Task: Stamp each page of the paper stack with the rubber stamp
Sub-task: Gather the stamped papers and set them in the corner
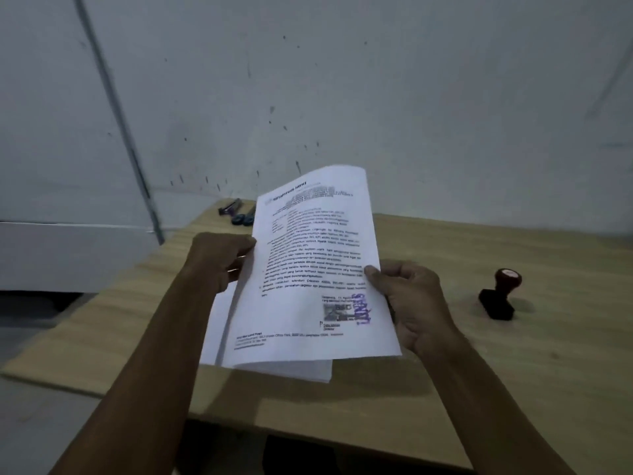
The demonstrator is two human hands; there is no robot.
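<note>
I hold the paper stack [308, 269] up above the wooden table [496, 371], tilted toward me. Its top page carries printed text and a purple stamp mark near the lower right. My left hand [222, 258] grips the stack's left edge. My right hand [407, 303] grips the right edge, thumb on the top page. The lower sheets hang loose and fan out beneath the top page. The rubber stamp [500, 296], with a black base and a dark red knob, lies tilted on the table to the right of my right hand, untouched.
Scissors and a dark pen-like object [236, 210] lie at the table's far left corner, partly behind the paper. A pale wall rises right behind the table. The table's left edge runs diagonally; floor lies beyond it.
</note>
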